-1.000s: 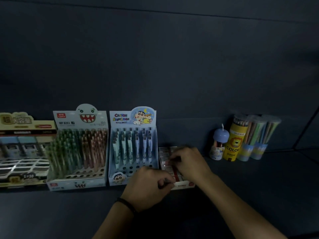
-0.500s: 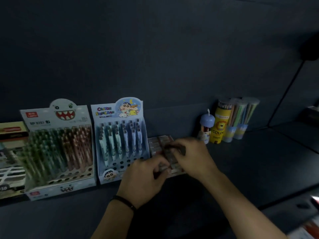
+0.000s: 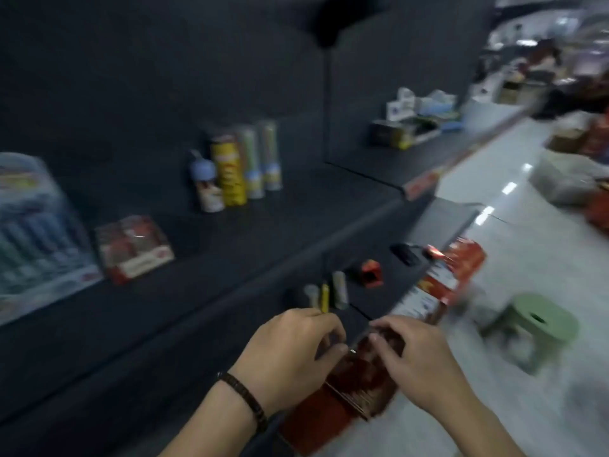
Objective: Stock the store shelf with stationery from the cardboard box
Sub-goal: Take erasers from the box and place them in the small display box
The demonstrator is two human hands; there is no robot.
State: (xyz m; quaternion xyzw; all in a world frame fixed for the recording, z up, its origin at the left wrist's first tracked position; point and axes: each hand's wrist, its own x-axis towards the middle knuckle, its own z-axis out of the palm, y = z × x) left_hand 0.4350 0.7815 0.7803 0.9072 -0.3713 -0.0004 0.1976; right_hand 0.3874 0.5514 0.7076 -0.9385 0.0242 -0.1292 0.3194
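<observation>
Both hands hover close together over a red cardboard box (image 3: 346, 387) with ribbed brown contents, low beside the matte dark shelf (image 3: 230, 258). The left hand (image 3: 290, 354), a dark beaded band at its wrist, curls its fingers towards the thumb; whether it pinches anything cannot be told through the blur. The right hand (image 3: 412, 354) has its fingers bent, tips at the box's top. On the shelf lie a flat red plastic-wrapped pack (image 3: 133, 249), a yellow cylindrical tube (image 3: 229, 171) among pale tubes, and a blue display carton (image 3: 36, 232). A green plastic stool (image 3: 537, 324) stands on glossy pale floor tiles
</observation>
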